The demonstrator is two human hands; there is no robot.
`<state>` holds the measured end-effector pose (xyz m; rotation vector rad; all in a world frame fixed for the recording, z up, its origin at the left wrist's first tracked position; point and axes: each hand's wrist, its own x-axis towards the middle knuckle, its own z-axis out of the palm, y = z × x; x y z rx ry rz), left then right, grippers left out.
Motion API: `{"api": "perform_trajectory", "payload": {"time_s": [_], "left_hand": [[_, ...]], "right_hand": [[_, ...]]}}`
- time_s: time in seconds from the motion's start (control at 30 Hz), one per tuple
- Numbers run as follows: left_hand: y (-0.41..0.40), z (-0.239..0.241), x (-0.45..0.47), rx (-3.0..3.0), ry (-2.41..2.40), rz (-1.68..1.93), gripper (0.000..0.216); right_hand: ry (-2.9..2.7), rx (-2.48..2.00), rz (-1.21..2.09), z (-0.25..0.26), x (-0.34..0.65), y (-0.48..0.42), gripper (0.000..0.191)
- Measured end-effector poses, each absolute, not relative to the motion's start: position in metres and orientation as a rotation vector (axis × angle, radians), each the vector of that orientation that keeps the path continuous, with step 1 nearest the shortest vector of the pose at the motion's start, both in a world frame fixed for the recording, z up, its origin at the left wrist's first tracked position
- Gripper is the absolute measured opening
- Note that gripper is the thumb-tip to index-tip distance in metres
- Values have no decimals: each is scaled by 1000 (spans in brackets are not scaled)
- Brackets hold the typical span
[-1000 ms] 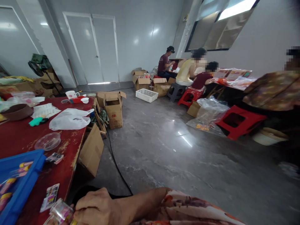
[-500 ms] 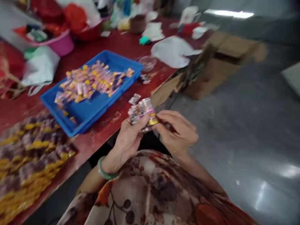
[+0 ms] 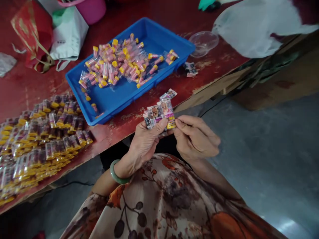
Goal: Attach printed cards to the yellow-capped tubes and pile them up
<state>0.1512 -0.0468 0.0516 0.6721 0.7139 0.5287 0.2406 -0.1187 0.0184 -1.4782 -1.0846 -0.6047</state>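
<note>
My left hand [image 3: 143, 142], with a green bangle at the wrist, grips several small printed cards [image 3: 154, 114] fanned out under its thumb. In front of the fan stands one card with a yellow lower end [image 3: 167, 111]. The thumb and finger of my right hand [image 3: 196, 137] pinch together at the lower right edge of that card. Another printed piece [image 3: 168, 94] shows just beyond the fan; whether it is held or lies on the table edge I cannot tell. Past my hands is a blue tray [image 3: 109, 108] with many pink tubes with yellow caps [image 3: 109, 66].
Rows of dark wrapped tubes with yellow ends [image 3: 47, 136] are stacked on the red table [image 3: 119, 126] at left. A clear plastic lid [image 3: 203, 43], a few printed pieces [image 3: 190, 69] and a white plastic bag [image 3: 251, 26] lie right of the tray. Bags [image 3: 68, 36] stand at upper left.
My view has tilted down and shifted left, so the tray and tubes sit farther right and sharper. Both hands keep nearly the same hold on the cards.
</note>
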Motion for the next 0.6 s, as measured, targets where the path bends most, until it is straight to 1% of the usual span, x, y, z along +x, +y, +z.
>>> {"api": "perform_trajectory", "payload": {"time_s": [0.23,0.43,0.53,0.6], "left_hand": [[-33,45,141,570,832,696,26],[-24,49,122,493,908,883,20],[-22,50,110,454,922,962,14],[-21,49,102,427,925,980,15]], "right_hand": [[-1189,-1396,-425,1,242,-83,13],[-1334,-1154,-273,0,231,-50,24],[-1393,-1114,-217,2,222,-40,28],[-1437,-1121,-204,3,215,-37,28]]}}
